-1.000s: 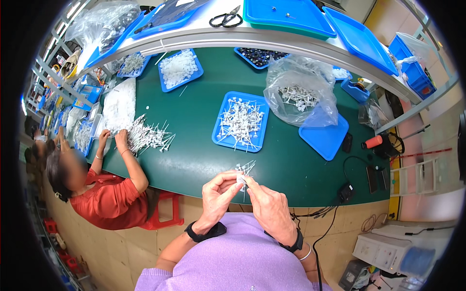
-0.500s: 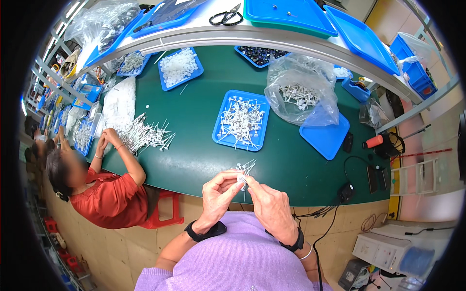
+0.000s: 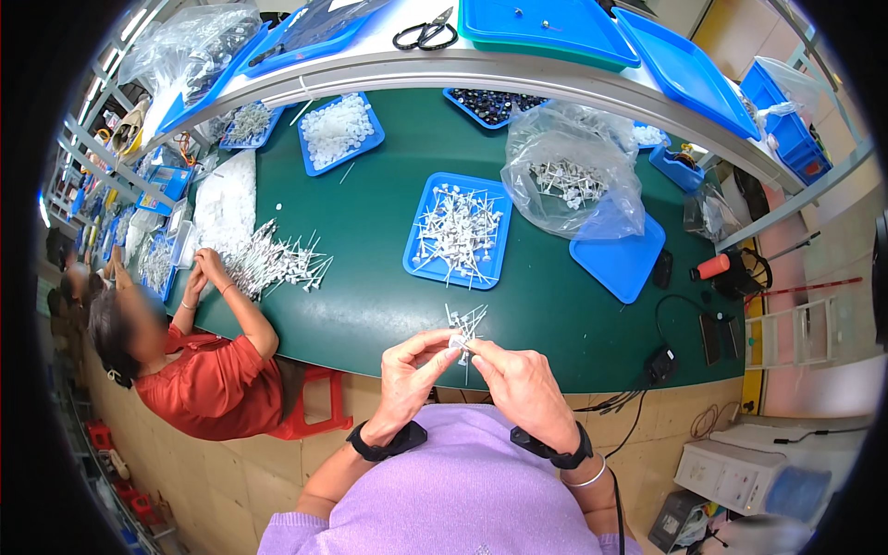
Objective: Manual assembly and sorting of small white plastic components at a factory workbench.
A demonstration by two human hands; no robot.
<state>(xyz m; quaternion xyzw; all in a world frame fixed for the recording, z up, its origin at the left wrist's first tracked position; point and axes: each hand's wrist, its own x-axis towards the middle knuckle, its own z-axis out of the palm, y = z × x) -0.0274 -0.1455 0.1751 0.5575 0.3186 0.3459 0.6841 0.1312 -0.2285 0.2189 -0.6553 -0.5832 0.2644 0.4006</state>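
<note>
Close to the table's near edge, my left hand (image 3: 409, 372) pinches a small white cap-like part (image 3: 457, 342) between thumb and forefinger. My right hand (image 3: 520, 381) meets it from the right, thumb and fingertips pressed together at the same part; what exactly they grip is too small to make out. Just beyond my fingertips lies a small bunch of white-headed thin stems (image 3: 470, 320) on the green table (image 3: 370, 305). Farther out, a blue tray (image 3: 416, 264) holds a heap of similar white-headed stems.
A co-worker in red (image 3: 208, 370) sits at the left by a pile of stems (image 3: 277, 259). Blue trays of white pieces (image 3: 338, 129) and dark pieces (image 3: 490, 104) stand farther back. A clear bag (image 3: 592, 213) overlaps a blue lid-like tray (image 3: 629, 268). A shelf edge (image 3: 444, 69) crosses above.
My right hand has shifted slightly right and its wrist has turned. The left hand has moved a little left, still pinching the small white part. More of the bunch beyond them shows.
</note>
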